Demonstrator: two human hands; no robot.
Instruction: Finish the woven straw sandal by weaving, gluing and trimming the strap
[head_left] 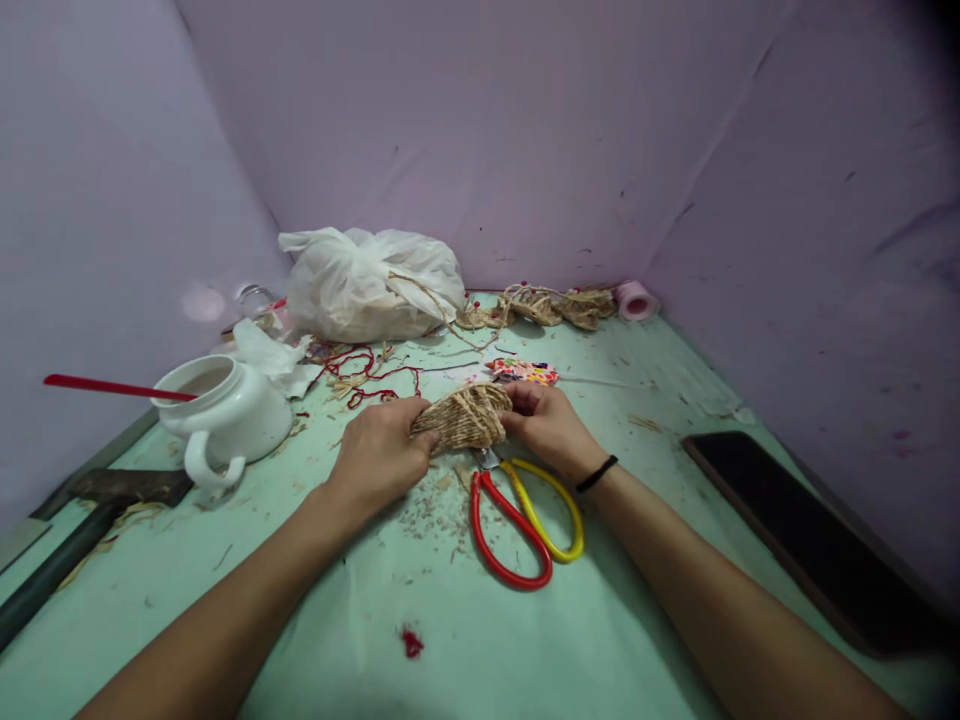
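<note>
A small sole-shaped piece of woven straw [466, 418] is held between my two hands over the middle of the table. My left hand [388, 440] grips its left end, with the thumb on the near edge. At the right end, the bent fingers of my right hand [546, 424] pinch it. Just below the straw piece lie scissors [529, 530] with one red and one yellow handle; their blades are mostly hidden under it. Red yarn [367, 380] is strewn behind my left hand. A bright patterned piece [525, 372] lies behind my right hand.
To the left stand a white pot [251, 410] with a red stick [112, 387] and a hammer [127, 487]. A white plastic bag [375, 290], woven straw pieces [555, 305] and a pink roll [636, 300] line the back wall. A dark phone-like slab [810, 535] lies right.
</note>
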